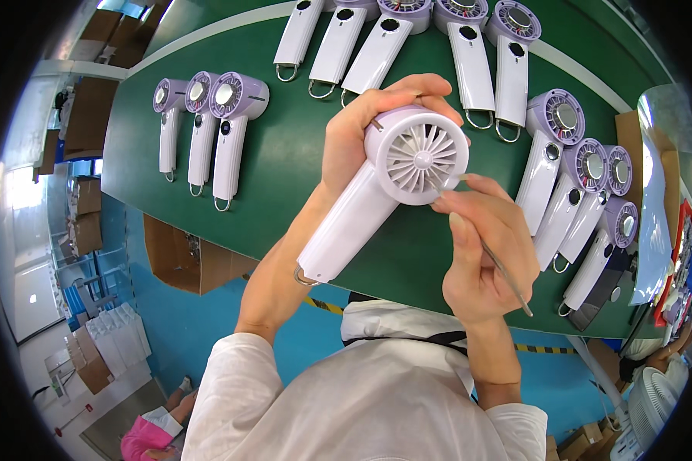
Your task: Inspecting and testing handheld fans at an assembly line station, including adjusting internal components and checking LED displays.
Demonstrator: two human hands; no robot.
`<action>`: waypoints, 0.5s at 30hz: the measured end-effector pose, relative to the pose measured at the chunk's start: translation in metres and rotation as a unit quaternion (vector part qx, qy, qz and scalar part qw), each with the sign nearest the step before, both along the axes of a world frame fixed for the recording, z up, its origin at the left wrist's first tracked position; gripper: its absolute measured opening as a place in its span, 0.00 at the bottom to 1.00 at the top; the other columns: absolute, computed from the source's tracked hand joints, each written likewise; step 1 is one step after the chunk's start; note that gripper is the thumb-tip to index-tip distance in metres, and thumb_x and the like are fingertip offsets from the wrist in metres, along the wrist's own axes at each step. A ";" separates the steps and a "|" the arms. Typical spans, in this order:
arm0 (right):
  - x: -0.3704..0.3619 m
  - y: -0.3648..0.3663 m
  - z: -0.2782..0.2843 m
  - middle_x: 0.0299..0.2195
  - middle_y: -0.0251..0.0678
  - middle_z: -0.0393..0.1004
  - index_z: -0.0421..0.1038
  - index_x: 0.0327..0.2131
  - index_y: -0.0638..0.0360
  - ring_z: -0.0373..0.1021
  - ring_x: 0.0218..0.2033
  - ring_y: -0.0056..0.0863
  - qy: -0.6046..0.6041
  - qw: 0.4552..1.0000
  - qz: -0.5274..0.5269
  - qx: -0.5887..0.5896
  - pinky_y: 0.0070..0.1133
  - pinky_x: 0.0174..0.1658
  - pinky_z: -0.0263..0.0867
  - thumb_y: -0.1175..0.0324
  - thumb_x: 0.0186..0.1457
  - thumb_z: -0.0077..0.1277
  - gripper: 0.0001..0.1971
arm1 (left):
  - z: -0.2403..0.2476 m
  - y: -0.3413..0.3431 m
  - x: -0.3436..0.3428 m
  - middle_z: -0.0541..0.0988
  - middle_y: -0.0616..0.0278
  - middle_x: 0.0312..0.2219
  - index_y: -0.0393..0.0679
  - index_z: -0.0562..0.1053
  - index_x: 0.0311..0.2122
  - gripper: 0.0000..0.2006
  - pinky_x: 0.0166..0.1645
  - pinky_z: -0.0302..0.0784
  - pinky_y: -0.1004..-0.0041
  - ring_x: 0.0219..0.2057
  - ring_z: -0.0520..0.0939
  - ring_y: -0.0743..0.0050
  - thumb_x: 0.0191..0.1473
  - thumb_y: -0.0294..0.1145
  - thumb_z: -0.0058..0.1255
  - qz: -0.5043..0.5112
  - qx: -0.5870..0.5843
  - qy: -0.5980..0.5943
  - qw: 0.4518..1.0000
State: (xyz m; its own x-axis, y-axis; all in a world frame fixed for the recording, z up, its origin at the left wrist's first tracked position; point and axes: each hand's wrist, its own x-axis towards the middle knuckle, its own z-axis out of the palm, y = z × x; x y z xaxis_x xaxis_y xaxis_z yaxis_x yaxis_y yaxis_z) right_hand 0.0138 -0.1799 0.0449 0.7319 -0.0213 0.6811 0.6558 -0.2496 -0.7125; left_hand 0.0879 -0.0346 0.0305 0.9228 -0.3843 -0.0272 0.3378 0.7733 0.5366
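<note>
My left hand (pixel 347 138) is wrapped around the head of a white and lilac handheld fan (pixel 350 219). The fan's round grille with thin radial blades faces up, and its handle slants down to the left, ending in a metal loop. In my right hand (pixel 484 250) is a thin metal tool (pixel 507 278), its rear end sticking out below the palm. The tool's tip is hidden by my fingers, so I cannot tell its exact kind. My right thumb and fingertips are at the lower right rim of the grille.
On the green table (pixel 284 131) lie more handheld fans: a group at left (pixel 229 154), several at the far side (pixel 469 69) and several at right (pixel 546 165). A cardboard box (pixel 178 257) stands below the table's left edge. Another person in pink (pixel 146 438) is at lower left.
</note>
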 end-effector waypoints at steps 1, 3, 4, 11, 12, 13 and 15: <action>-0.002 -0.001 0.002 0.29 0.42 0.79 0.75 0.33 0.72 0.74 0.29 0.34 -0.001 1.000 -0.001 0.001 0.37 0.43 0.74 0.83 0.47 0.59 0.07 | 0.003 0.000 -0.003 0.80 0.47 0.32 0.32 0.69 0.46 0.19 0.39 0.78 0.68 0.32 0.81 0.60 0.56 0.35 0.37 0.009 0.005 0.001 1.000; -0.004 -0.002 0.006 0.29 0.42 0.78 0.76 0.33 0.70 0.74 0.29 0.34 0.010 1.000 0.017 -0.015 0.37 0.43 0.74 0.82 0.46 0.59 0.08 | 0.004 0.000 -0.002 0.80 0.47 0.33 0.32 0.68 0.48 0.20 0.40 0.78 0.67 0.32 0.81 0.58 0.56 0.35 0.38 0.010 -0.002 -0.006 1.000; -0.005 -0.004 0.006 0.31 0.42 0.78 0.76 0.35 0.69 0.75 0.30 0.34 0.000 1.000 0.025 -0.017 0.38 0.44 0.73 0.81 0.46 0.60 0.10 | 0.005 0.000 -0.003 0.79 0.47 0.33 0.32 0.67 0.49 0.20 0.40 0.78 0.66 0.33 0.81 0.56 0.55 0.35 0.38 0.010 -0.019 -0.012 1.000; -0.007 -0.018 0.014 0.36 0.43 0.76 0.75 0.41 0.67 0.73 0.38 0.35 0.018 0.999 0.034 0.001 0.40 0.48 0.72 0.73 0.47 0.62 0.16 | 0.000 0.003 0.002 0.78 0.46 0.32 0.34 0.66 0.51 0.21 0.40 0.77 0.61 0.33 0.81 0.48 0.56 0.35 0.36 -0.029 -0.105 0.014 0.994; -0.005 -0.016 0.015 0.36 0.43 0.76 0.75 0.41 0.67 0.73 0.38 0.35 0.019 0.999 0.033 0.001 0.40 0.48 0.72 0.73 0.47 0.62 0.16 | 0.000 0.002 0.002 0.78 0.46 0.32 0.34 0.66 0.51 0.21 0.40 0.77 0.61 0.33 0.81 0.48 0.56 0.35 0.36 -0.033 -0.115 0.011 0.993; -0.004 -0.014 0.016 0.36 0.43 0.76 0.75 0.41 0.67 0.73 0.38 0.35 0.013 1.000 0.019 0.016 0.40 0.48 0.72 0.74 0.47 0.62 0.16 | 0.001 0.002 0.001 0.78 0.46 0.32 0.34 0.66 0.51 0.21 0.40 0.77 0.61 0.33 0.81 0.48 0.56 0.35 0.36 -0.032 -0.114 0.012 0.993; -0.001 -0.011 0.018 0.36 0.44 0.76 0.75 0.40 0.68 0.73 0.37 0.36 0.003 1.000 -0.002 0.022 0.39 0.46 0.72 0.75 0.46 0.62 0.16 | 0.003 0.003 0.000 0.78 0.45 0.32 0.34 0.65 0.52 0.21 0.41 0.76 0.62 0.34 0.81 0.48 0.57 0.35 0.35 -0.037 -0.107 -0.004 0.994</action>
State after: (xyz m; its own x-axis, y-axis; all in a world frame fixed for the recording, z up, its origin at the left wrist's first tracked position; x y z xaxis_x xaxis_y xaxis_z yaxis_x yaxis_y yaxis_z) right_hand 0.0128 -0.1907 0.0627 0.7358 -0.0545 0.6750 0.6505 -0.2203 -0.7268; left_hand 0.0878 -0.0313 0.0332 0.8917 -0.4474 0.0689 0.3946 0.8428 0.3659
